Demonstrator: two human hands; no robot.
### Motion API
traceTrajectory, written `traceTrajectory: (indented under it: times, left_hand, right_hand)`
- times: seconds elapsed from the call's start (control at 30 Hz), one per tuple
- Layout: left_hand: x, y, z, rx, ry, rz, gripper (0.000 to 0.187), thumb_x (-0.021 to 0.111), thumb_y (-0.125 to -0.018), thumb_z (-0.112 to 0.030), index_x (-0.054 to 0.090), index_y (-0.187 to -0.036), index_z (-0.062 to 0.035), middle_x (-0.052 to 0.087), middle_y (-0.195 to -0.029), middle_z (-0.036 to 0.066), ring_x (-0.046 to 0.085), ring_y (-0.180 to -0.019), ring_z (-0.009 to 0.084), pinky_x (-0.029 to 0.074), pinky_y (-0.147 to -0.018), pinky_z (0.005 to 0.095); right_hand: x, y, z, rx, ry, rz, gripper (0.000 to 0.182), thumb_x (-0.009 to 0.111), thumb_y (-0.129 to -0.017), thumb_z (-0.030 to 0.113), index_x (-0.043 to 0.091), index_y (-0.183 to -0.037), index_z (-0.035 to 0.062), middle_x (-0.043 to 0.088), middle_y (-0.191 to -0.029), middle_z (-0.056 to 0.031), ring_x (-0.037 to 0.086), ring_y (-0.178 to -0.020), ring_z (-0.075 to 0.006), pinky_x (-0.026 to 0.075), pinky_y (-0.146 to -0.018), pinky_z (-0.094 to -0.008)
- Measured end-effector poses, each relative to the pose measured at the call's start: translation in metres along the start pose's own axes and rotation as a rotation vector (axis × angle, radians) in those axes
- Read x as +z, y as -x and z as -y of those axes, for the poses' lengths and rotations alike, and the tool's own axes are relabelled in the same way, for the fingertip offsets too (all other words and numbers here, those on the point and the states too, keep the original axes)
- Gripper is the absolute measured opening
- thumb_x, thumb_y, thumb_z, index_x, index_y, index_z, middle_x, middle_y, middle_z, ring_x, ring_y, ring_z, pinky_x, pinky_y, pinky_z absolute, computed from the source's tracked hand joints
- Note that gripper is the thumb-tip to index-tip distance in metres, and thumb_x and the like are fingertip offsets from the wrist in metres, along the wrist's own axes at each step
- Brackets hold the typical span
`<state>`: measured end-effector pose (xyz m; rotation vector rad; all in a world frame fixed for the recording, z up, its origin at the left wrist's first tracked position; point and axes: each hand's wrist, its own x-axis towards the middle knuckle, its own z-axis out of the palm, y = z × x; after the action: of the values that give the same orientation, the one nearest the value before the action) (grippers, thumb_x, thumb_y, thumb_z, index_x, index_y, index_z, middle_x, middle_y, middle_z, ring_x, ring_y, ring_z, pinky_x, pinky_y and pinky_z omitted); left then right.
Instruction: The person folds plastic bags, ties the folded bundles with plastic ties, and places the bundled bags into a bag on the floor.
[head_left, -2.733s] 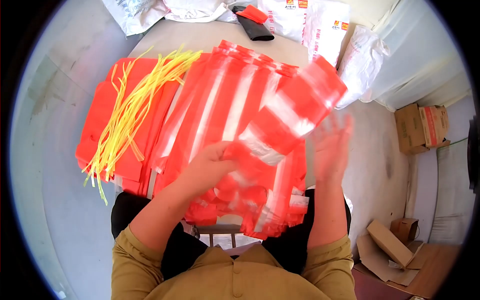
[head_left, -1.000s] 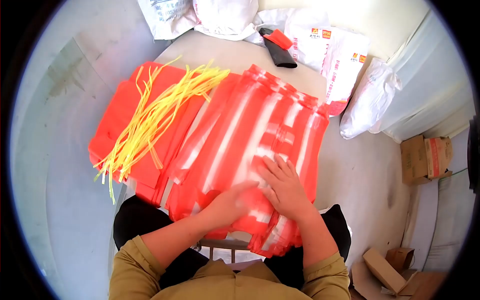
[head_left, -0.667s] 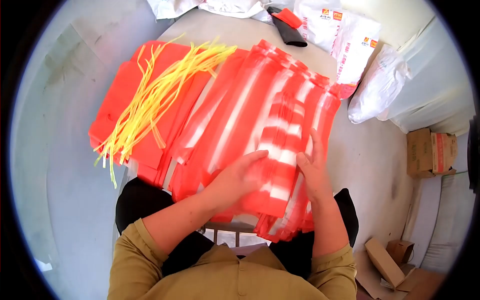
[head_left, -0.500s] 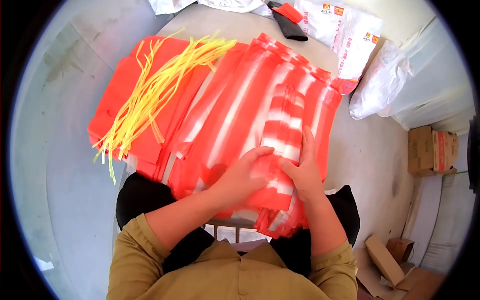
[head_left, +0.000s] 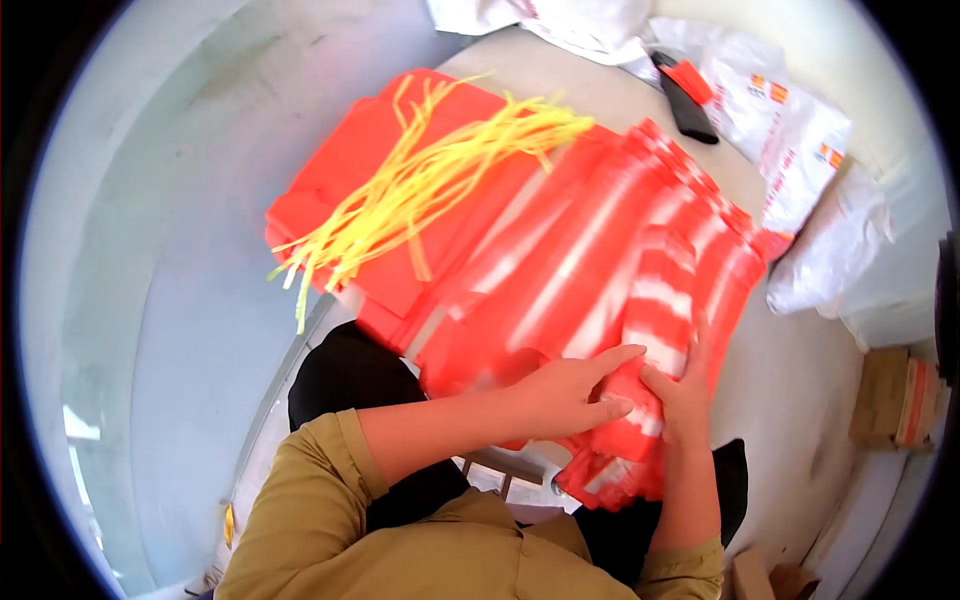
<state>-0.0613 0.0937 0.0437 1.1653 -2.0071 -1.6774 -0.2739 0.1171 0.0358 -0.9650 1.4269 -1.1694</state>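
Observation:
A folded bundle of red-and-white striped plastic bags [head_left: 657, 300] lies lengthwise on a wider spread of the same striped plastic [head_left: 540, 290]. My left hand [head_left: 585, 395] grips the bundle's near part from the left, thumb and forefinger apart on its surface. On the opposite side, my right hand [head_left: 685, 395] holds the bundle's edge, with its thumb on top and its fingers pointing away from me. Some fingertips of both hands are hidden. To the left, loose yellow strips [head_left: 430, 180] lie across a stack of plain red plastic [head_left: 335, 185].
Behind the striped plastic, a black item with a red piece [head_left: 690, 105] lies on the pale table [head_left: 500, 62]. White printed sacks [head_left: 805, 150] and a whitish plastic bag [head_left: 835, 240] stand at the back right. Cardboard boxes [head_left: 885, 400] are farther right.
My view has turned, so the scene appears shifted right and down. My left hand's thumb and forefinger stay spread at the bundle; the right hand keeps to its right edge.

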Motion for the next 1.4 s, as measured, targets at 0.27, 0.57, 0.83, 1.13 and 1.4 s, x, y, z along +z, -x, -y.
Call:
traceTrajectory:
  times: [0.27,0.57,0.83,1.13,1.4]
  left_hand:
    - [-0.117,0.013,0.091,-0.115,-0.827,-0.793,0.035,0.064,-0.095,-0.021,0.068,-0.127,-0.0084,0.062,-0.136,0.016,0.058,-0.124,0.0362,0.051,-0.102,0.0474]
    - [-0.147,0.020,0.120,-0.100,-0.803,-0.905,0.033,0.070,-0.092,-0.014,0.070,-0.122,-0.0011,0.068,-0.123,0.014,0.063,-0.111,0.0343,0.052,-0.098,0.0435]
    - [-0.090,-0.006,0.056,0.109,0.947,-0.071,0.046,0.054,-0.110,-0.033,0.062,-0.138,0.0024,0.070,-0.124,0.009,0.068,-0.105,0.0161,0.055,-0.088,0.0301]
    - [-0.007,-0.043,0.006,-0.257,1.184,0.002,0.032,0.056,-0.107,-0.021,0.062,-0.131,-0.0006,0.070,-0.124,0.011,0.068,-0.112,0.0218,0.056,-0.099,0.0387]
    - [0.001,-0.048,0.001,-0.222,1.174,0.020,0.038,0.056,-0.102,-0.009,0.055,-0.138,0.0008,0.066,-0.131,0.014,0.067,-0.118,0.0238,0.056,-0.103,0.0412]
  right_hand:
    - [-0.001,0.004,0.013,0.085,-0.114,-0.041,0.106,0.064,-0.078,-0.010,0.013,-0.168,0.0098,0.036,-0.163,-0.0179,0.049,-0.139,-0.0306,0.050,-0.109,-0.0414]
    - [-0.003,0.002,0.014,0.119,-0.221,-0.049,0.104,0.060,-0.079,-0.011,0.013,-0.169,0.0129,0.035,-0.163,-0.0172,0.049,-0.139,-0.0308,0.050,-0.109,-0.0415]
    - [-0.014,0.002,0.002,0.132,-0.491,0.029,0.099,0.060,-0.085,-0.007,0.012,-0.169,0.0135,0.036,-0.160,-0.0188,0.049,-0.139,-0.0327,0.050,-0.110,-0.0437]
    - [-0.003,0.008,-0.007,0.117,-0.352,0.078,0.097,0.064,-0.093,-0.004,0.004,-0.168,0.0052,0.032,-0.163,-0.0182,0.045,-0.142,-0.0276,0.044,-0.114,-0.0376]
    - [-0.031,0.016,-0.016,0.173,-0.342,0.239,0.084,0.049,-0.110,0.041,-0.001,-0.168,0.0062,0.017,-0.173,-0.0123,0.027,-0.156,-0.0258,0.029,-0.125,-0.0414]
